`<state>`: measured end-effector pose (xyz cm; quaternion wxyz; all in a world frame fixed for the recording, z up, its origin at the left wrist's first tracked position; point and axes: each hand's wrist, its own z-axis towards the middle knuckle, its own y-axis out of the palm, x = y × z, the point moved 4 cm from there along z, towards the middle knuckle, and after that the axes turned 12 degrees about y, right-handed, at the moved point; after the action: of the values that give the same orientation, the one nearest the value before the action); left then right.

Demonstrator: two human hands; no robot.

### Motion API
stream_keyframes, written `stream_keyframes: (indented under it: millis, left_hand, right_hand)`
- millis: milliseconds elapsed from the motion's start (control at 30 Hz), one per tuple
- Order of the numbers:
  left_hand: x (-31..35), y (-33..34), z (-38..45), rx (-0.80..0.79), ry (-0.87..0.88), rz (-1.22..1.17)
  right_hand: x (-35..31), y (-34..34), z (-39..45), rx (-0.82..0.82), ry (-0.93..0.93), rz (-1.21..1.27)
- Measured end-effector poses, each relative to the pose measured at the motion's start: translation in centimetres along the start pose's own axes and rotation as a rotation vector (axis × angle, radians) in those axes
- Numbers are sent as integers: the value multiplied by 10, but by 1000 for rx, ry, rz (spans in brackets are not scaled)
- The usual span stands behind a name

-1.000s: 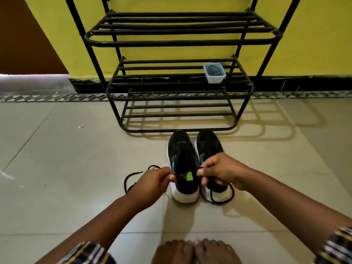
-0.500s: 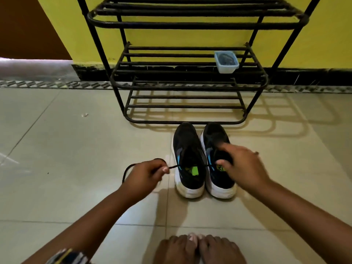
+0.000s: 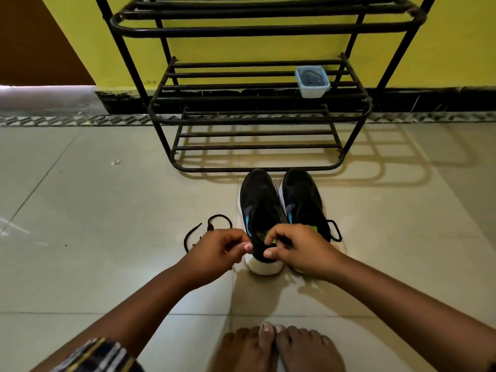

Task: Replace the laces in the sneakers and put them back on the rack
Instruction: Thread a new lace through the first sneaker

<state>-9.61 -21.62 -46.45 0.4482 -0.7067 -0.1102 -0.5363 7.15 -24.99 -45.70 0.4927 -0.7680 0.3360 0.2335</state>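
Fingers of left hand and right hand curl, pinching at the left of two black mesh sneakers; one loose black lace beside.

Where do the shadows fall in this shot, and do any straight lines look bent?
Head view: the shoe rack casts a barred shadow on the floor to its right; both forearms shade the tiles below them; wide-angle distortion bows the rack's rails and splays its posts outward.
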Motion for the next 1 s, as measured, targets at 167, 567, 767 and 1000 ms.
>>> stream_keyframes:
  millis: [167,567,767,1000]
  left_hand:
    - [14,8,2,-72,82,14]
    - [-40,-15,-24,-111,-157,258]
    - [-37,-21,-21,-150,-176,509]
    - [12,4,-6,-156,98,326]
  right_hand:
    - [-9,6,-1,-61,-89,-94]
    - [67,-69,-6,-283,378,-353]
    - [115,-85,2,-291,537,-766]
    - [33,-56,2,52,42,-91]
